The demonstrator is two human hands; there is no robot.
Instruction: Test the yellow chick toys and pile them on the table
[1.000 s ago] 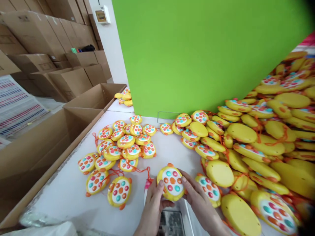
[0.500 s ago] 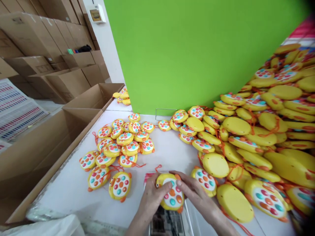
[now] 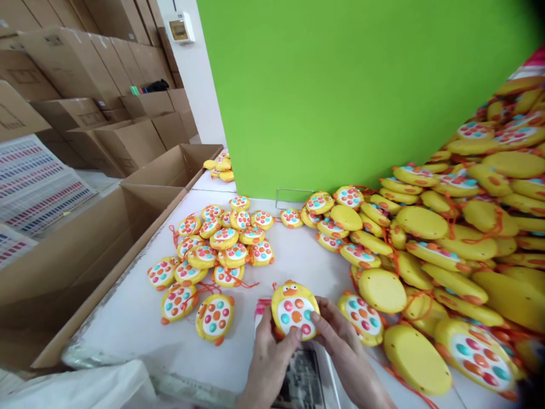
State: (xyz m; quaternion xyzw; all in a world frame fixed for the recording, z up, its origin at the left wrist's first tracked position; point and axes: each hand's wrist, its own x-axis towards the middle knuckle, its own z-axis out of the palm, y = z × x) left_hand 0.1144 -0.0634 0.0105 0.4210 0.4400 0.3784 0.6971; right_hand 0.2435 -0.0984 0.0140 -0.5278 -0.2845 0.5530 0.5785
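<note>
Between both hands I hold a yellow duck-shaped pop toy (image 3: 296,309), its face at the top and its white panel of coloured bumps turned up toward me. My left hand (image 3: 272,349) grips its lower left edge, thumb on the panel's lower rim. At its right edge, my right hand (image 3: 336,329) has the thumb on the front and fingers behind. Under the hands lies a flat item with a dark printed picture (image 3: 303,378), partly covered. A similar toy (image 3: 361,318) lies just right of my right hand, and another (image 3: 215,318) to the left.
A loose group of the same toys (image 3: 230,238) with orange cords lies on the white table (image 3: 140,307). A large heap of them (image 3: 447,244) rises on the right. An open carton (image 3: 102,227) stands along the left edge; a green panel (image 3: 340,96) stands behind.
The toy has been turned upright, so its face now points away from me at the top. Both hands have shifted their hold to its lower left and right edges.
</note>
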